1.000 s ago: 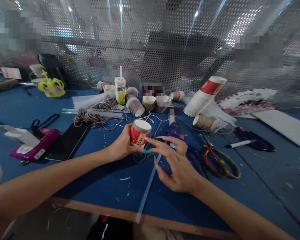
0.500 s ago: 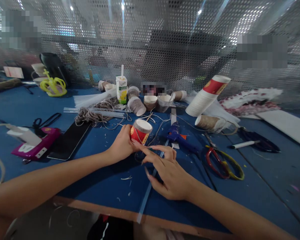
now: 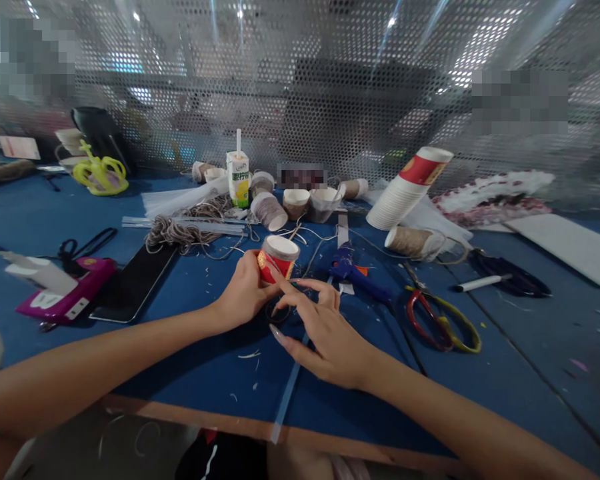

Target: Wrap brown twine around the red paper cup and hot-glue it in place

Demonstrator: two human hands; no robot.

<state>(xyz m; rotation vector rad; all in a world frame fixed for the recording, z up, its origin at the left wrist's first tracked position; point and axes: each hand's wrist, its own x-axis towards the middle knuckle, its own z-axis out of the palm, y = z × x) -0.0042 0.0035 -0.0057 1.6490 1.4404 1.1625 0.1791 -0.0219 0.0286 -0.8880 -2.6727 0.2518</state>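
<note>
A red paper cup [image 3: 275, 265] with grey cord wound round its rim stands mouth up in front of me. My left hand [image 3: 245, 290] is closed round its left side. Fingers stretched and spread, my right hand [image 3: 325, 333] lays its index fingertip against the cup's front. A dark loop of cord [image 3: 279, 312] hangs below the cup beside the right fingers; I cannot tell whether they touch it. Under the right hand a clear glue stick [image 3: 287, 393] lies on the blue table. Behind the cup is a heap of grey cord [image 3: 180, 233].
A blue glue gun [image 3: 353, 270], scissors [image 3: 443, 323] and a stack of paper cups [image 3: 405, 193] are to the right. At the left lie a phone [image 3: 135, 283] and a purple power strip [image 3: 70, 293]. A drink carton [image 3: 239, 180] and cord-wrapped cups [image 3: 269, 212] stand behind.
My right index finger has shifted up and left along the cup's front, and the right thumb has moved left. My left hand keeps its hold. The whole view has shifted slightly.
</note>
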